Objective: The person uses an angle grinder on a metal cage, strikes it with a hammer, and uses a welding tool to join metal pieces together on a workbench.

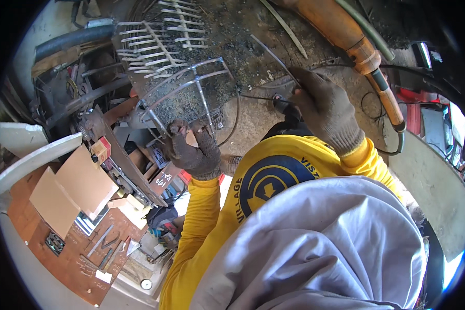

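Note:
A curved metal frame (pixel 195 77) of thin rods and bars stands at the near edge of the dark work surface. My left hand (pixel 194 152), in a dark knitted glove, is closed at the frame's lower bars, its thumb and fingers next to the uprights. Part of its grip is hidden by the glove. Farther right, my gloved right hand (pixel 323 106) is raised and closed round a thin metal rod (pixel 271 53). That rod points up and to the left, its far tip apart from the frame.
Ribbed metal pieces (pixel 150 49) lie on the gritty work surface (pixel 232 31). An orange long-bodied power tool (pixel 341 31) with a cord lies at upper right. At lower left, a brown board (pixel 88 243) carries hand tools and cardboard (pixel 82 181). A pale panel (pixel 434 181) leans at right.

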Demonstrator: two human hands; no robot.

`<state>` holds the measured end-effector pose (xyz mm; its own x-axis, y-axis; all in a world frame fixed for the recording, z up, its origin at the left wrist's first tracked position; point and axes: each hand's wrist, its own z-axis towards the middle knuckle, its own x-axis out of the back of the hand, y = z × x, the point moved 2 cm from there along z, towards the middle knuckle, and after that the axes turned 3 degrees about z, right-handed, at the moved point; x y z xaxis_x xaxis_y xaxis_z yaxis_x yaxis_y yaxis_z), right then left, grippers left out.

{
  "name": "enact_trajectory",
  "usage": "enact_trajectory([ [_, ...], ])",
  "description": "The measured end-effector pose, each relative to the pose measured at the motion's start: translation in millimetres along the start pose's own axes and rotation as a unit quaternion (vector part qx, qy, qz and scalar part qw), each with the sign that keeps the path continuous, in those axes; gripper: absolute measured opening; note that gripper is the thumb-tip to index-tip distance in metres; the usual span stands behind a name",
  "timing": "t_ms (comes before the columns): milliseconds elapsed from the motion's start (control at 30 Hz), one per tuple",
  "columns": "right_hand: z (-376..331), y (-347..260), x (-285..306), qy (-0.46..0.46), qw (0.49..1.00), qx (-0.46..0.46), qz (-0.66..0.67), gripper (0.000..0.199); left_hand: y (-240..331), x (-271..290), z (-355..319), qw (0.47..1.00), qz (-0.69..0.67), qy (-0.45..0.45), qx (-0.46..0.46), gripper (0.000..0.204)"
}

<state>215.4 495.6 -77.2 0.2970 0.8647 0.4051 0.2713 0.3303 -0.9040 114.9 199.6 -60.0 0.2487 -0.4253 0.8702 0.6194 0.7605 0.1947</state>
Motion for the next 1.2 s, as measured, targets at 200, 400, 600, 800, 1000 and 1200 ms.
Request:
enact_trajectory([
  [200, 57, -34, -10, 0.005, 0.974, 0.071, -0.215, 0.035, 6, 4, 7, 0.999, 0.026, 0.033, 0.013, 0.043],
  [400, 60, -35, -29, 0.015, 0.925, 0.137, -0.354, 0.036, -5, -2, -9, 0.998, 0.044, 0.047, 0.012, 0.047],
  [600, 54, -14, -29, 0.079, 0.922, 0.258, -0.279, 0.036, 11, 10, 8, 0.998, 0.051, 0.035, 0.005, 0.038],
  [800, 70, -8, -16, 0.082, 0.935, 0.283, -0.199, 0.030, 8, 6, 2, 0.998, 0.034, 0.051, -0.004, 0.032],
  [1000, 74, 8, -20, 0.143, 0.911, 0.335, -0.194, 0.030, 12, 5, 7, 0.999, 0.004, -0.008, 0.051, 0.026],
  [1200, 78, 10, -18, 0.131, 0.921, 0.327, -0.164, 0.028, 2, 8, -1, 0.993, 0.086, -0.075, 0.008, 0.033],
])
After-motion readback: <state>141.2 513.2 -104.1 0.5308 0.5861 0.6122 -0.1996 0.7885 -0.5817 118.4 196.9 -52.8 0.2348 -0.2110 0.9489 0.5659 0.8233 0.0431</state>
